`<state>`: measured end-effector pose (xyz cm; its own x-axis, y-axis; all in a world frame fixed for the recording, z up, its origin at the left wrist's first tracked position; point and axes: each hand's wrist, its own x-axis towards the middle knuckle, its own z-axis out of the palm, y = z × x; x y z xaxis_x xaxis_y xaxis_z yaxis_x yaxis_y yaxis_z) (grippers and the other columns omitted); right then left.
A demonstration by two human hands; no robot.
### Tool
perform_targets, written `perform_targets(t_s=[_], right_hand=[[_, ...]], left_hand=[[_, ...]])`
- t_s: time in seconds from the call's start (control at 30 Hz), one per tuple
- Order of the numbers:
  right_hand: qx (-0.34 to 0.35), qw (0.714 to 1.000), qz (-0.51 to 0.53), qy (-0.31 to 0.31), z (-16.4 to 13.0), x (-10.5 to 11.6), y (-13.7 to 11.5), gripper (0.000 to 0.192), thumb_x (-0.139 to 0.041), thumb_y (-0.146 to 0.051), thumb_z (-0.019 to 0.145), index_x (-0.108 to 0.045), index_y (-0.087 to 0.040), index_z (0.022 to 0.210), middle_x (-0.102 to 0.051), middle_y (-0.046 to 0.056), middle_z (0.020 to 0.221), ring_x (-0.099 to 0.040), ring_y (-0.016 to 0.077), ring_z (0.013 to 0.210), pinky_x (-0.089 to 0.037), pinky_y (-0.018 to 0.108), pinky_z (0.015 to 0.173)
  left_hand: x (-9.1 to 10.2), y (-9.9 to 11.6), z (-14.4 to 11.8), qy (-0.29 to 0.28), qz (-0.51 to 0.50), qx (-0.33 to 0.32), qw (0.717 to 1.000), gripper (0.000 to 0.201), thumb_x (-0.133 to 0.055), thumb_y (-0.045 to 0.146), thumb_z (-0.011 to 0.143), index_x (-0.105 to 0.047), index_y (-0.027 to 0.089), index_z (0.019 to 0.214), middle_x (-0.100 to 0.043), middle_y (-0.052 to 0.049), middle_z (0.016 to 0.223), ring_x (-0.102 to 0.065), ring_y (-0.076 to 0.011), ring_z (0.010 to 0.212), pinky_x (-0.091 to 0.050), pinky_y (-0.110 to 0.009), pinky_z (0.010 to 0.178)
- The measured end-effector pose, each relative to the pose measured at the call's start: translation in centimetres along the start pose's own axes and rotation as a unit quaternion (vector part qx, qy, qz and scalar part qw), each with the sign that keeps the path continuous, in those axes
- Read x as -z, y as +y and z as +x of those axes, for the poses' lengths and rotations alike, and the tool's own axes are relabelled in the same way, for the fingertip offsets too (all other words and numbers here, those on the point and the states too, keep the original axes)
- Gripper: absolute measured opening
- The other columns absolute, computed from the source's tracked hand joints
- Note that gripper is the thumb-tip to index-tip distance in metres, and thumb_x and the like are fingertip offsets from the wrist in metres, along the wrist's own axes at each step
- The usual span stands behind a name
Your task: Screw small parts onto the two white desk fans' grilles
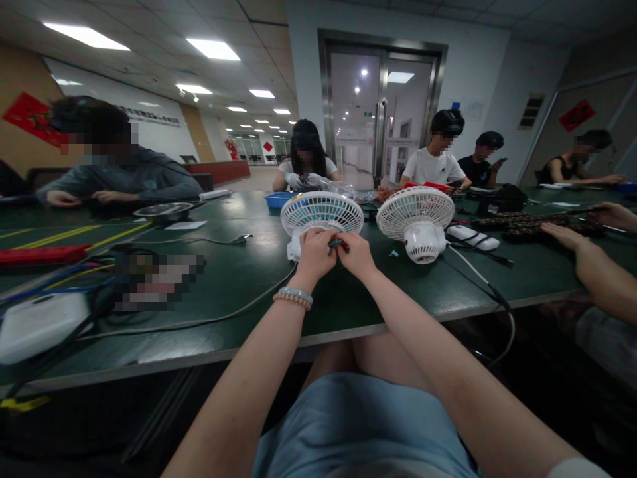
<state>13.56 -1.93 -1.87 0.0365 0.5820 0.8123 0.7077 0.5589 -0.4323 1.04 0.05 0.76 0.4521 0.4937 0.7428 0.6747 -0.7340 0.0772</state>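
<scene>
Two small white desk fans stand on the dark green surface (239, 279). The near fan (321, 216) is just ahead of the person, the second fan (418, 222) just beside it to the right, its cable running off the edge. Both hands meet at the back of the near fan: the left hand (314, 253) closes its grip on the fan's rear housing, and the right hand (355, 255) pinches a small dark tool (336, 243), probably a screwdriver, though it is too small to tell. The step in hand looks like work on a fastener at the back; the next move calls for a steady fan and an aligned tip. The fastener itself is hidden behind the fingers. A co-worker's hand (560, 236) rests at far right.
</scene>
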Motion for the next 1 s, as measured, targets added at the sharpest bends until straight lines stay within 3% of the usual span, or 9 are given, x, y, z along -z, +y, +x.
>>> perform_targets(t_s=[0.17,0.27,0.37,0.57,0.77,0.9,1.0], right_hand=[[-0.075,0.993,-0.07,-0.054,-0.2,0.7,-0.2,0.036,-0.043,-0.008,0.071,-0.05,-0.014,0.106,-0.058,0.006,0.097,-0.053,0.0161,0.089,-0.043,0.028,0.081],[-0.124,0.959,-0.186,-0.175,-0.5,1.0,-0.2,0.029,-0.051,-0.014,0.069,-0.056,-0.015,0.098,-0.058,0.009,0.097,-0.05,0.0223,0.095,-0.041,0.035,0.082],[-0.118,0.916,-0.266,-0.278,-0.7,1.0,-0.2,0.02,-0.055,-0.021,0.07,-0.061,-0.02,0.089,-0.059,0.009,0.102,-0.043,0.0292,0.106,-0.035,0.046,0.086],[-0.128,0.892,-0.289,-0.324,-0.7,0.7,-0.1,0.02,-0.047,-0.014,0.076,-0.063,-0.024,0.083,-0.06,0.004,0.101,-0.047,0.0252,0.103,-0.03,0.047,0.086],[-0.166,0.9,-0.293,-0.276,-0.6,0.9,-0.4,0.021,-0.044,-0.01,0.079,-0.058,-0.019,0.093,-0.064,0.007,0.09,-0.056,0.021,0.091,-0.028,0.044,0.087],[-0.157,0.948,-0.246,-0.129,-0.5,1.4,-0.5,0.02,-0.04,-0.014,0.084,-0.057,-0.017,0.094,-0.064,0.007,0.09,-0.056,0.0209,0.09,-0.032,0.039,0.084],[-0.095,0.981,-0.166,-0.032,-0.4,1.5,-0.3,0.022,-0.039,-0.017,0.086,-0.059,-0.017,0.093,-0.063,0.008,0.094,-0.054,0.0197,0.093,-0.036,0.033,0.083]], left_hand=[[-0.2,-0.2,0.1,0.009,0.005,0.004,1.0,0.031,-0.051,0.017,0.069,-0.059,0.02,0.099,-0.062,-0.006,0.095,-0.048,-0.0242,0.102,-0.031,-0.041,0.091],[-0.3,-0.2,0.1,0.014,0.005,-0.005,1.0,0.028,-0.051,0.017,0.069,-0.06,0.02,0.096,-0.063,-0.005,0.093,-0.049,-0.0235,0.101,-0.031,-0.04,0.091],[-0.3,-0.2,0.1,0.014,0.005,-0.008,1.0,0.026,-0.051,0.016,0.069,-0.061,0.021,0.092,-0.063,-0.005,0.091,-0.049,-0.0233,0.099,-0.031,-0.04,0.09],[-0.1,0.0,0.1,0.013,0.005,-0.006,1.0,0.024,-0.052,0.016,0.069,-0.061,0.022,0.091,-0.063,-0.004,0.089,-0.05,-0.0229,0.098,-0.03,-0.04,0.089],[-0.2,-0.1,0.0,0.008,0.014,0.003,1.0,0.022,-0.053,0.019,0.07,-0.061,0.023,0.091,-0.063,-0.004,0.091,-0.049,-0.0228,0.099,-0.03,-0.04,0.089],[-0.2,0.0,0.1,0.005,0.016,0.007,1.0,0.021,-0.053,0.02,0.071,-0.061,0.023,0.09,-0.063,-0.004,0.091,-0.049,-0.0233,0.099,-0.03,-0.04,0.09],[-0.1,0.1,0.1,-0.003,0.014,0.015,1.0,0.021,-0.053,0.02,0.071,-0.061,0.023,0.091,-0.063,-0.005,0.091,-0.049,-0.0236,0.1,-0.031,-0.04,0.09]])
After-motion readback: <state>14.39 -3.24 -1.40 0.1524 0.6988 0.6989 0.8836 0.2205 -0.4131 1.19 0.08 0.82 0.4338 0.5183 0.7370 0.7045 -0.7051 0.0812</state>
